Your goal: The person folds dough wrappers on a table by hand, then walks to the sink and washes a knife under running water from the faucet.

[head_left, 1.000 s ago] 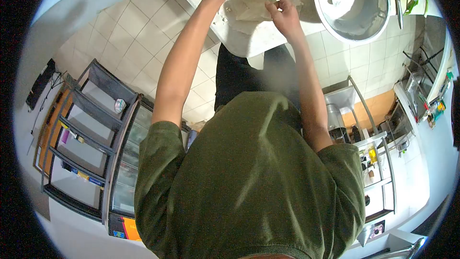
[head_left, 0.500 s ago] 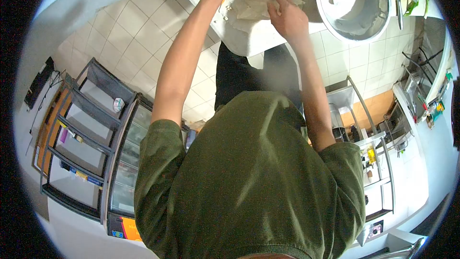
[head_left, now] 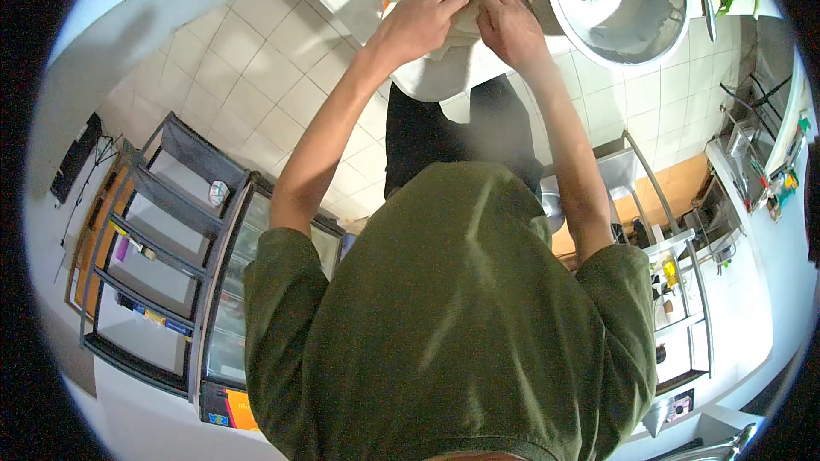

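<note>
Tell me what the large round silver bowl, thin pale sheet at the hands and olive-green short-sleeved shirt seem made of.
Large round silver bowl: metal, probably steel, smooth and fairly shiny; grey sides show bright highlights.
Thin pale sheet: perhaps dough, matte; it looks soft and floppy, but mostly covered, so uncertain.
Olive-green short-sleeved shirt: fabric, possibly cotton, dull; it falls in soft creases.
</note>
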`<state>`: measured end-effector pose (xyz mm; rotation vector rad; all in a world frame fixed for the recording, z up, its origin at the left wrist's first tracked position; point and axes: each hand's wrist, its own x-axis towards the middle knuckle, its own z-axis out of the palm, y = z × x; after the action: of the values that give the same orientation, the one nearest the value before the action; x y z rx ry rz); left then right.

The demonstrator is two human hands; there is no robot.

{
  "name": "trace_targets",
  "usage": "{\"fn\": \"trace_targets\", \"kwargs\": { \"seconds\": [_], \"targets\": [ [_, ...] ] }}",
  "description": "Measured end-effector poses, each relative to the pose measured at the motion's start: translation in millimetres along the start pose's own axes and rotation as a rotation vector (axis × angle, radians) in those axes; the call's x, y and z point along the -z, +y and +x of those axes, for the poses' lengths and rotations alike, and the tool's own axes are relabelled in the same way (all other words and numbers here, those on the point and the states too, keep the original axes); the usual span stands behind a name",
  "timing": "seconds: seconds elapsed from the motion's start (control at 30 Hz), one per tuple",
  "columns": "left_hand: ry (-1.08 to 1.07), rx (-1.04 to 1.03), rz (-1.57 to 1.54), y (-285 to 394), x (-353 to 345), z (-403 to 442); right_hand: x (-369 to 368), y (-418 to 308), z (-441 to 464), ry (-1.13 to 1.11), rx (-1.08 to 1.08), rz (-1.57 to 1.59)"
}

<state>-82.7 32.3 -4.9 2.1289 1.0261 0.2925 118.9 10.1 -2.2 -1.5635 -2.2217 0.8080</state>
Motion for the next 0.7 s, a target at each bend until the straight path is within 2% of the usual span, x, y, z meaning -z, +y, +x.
{"fn": "trace_targets", "kwargs": {
  "seconds": [0.13, 0.23, 0.43, 0.53, 0.63, 0.7],
  "targets": [
    [0.086, 0.041, 0.101, 8, -7, -8, 0, -1, -12, -0.060, -0.006, -0.045],
    [0.089, -0.065, 0.273, 1, -14, -11, -4, 1, -19, 0.003, 0.054, -0.129],
    [0.032, -0.096, 0.209, -6, -14, -22, -1, -7, -46, -0.069, 0.019, -0.235],
    [0.081, -0.137, 0.177, -9, -10, -24, -2, -3, -63, -0.131, -0.017, -0.217],
    [0.126, 0.018, 0.181, 1, -5, -15, -4, -6, -69, -0.106, -0.139, -0.172],
    [0.084, 0.064, 0.162, 8, -2, -1, -7, -11, -69, -0.112, -0.116, -0.255]
  ]
}}
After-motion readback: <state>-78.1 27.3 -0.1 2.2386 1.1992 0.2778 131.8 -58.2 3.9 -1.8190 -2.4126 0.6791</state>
